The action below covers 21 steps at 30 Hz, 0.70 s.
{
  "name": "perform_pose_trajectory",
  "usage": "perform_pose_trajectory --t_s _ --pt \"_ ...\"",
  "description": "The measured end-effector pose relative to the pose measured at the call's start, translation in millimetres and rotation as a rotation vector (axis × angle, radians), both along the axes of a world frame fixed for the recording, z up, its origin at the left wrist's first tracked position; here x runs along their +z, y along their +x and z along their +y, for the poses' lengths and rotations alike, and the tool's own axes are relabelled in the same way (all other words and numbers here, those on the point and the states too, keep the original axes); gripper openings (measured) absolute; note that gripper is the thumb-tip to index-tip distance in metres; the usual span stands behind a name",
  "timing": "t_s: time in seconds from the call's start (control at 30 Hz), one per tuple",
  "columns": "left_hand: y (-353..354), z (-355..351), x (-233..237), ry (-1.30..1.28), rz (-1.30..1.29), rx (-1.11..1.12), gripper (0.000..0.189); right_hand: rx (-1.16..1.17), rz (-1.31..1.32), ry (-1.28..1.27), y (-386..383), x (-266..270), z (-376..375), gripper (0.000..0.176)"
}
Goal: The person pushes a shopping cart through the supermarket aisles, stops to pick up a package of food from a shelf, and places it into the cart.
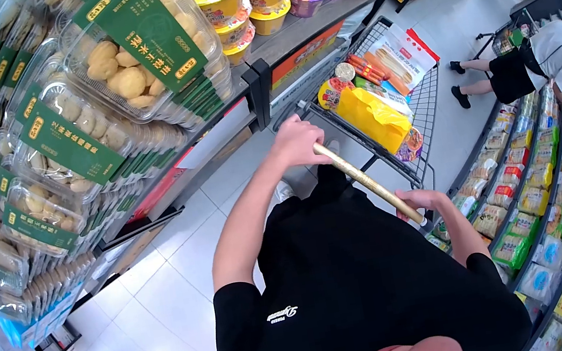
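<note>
Overall, clear plastic packs [136,62] with green labels in Chinese characters take up the upper left. Wire-mesh shopping cart [424,123], right of upper centre, points toward the upper right; inside it, a crinkled yellow bag [369,118]. Handle [369,183]: straight, round, gold-toned bar, long axis running upper left to lower right. Left hand [299,144] closed at its upper end; right hand [422,202] grips near its lower end.

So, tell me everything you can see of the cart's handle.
The handle is a straight, slim, gold-toned bar with faint markings too small to read and a dark fitting at the right end. I can't tell its material. It crosses the near end of the cart. The left hand and right hand hold it near opposite ends.
</note>
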<state>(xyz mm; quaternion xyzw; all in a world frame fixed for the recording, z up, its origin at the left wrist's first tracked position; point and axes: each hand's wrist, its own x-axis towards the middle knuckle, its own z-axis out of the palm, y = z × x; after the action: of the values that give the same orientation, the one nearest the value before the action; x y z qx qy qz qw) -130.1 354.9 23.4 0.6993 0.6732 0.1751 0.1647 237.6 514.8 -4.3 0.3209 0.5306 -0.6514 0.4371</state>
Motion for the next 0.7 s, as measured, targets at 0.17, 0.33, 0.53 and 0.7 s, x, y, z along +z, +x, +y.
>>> perform_pose_trajectory --t_s 0.17,0.33,0.53,0.7 --pt "-7 7 7 -0.169 0.117 -0.088 0.048 0.159 0.035 0.031 15 0 -2 0.046" --pt "-7 14 8 -0.289 0.249 -0.144 0.053 0.222 0.297 0.432 -11 -8 -35 0.032" --pt "0 22 9 -0.328 0.269 -0.108 0.056 -0.061 0.320 1.126 -53 4 -75 0.020" --pt "1 34 4 -0.281 0.255 -0.073 0.059 -0.081 0.300 1.211 -59 7 -69 0.017"
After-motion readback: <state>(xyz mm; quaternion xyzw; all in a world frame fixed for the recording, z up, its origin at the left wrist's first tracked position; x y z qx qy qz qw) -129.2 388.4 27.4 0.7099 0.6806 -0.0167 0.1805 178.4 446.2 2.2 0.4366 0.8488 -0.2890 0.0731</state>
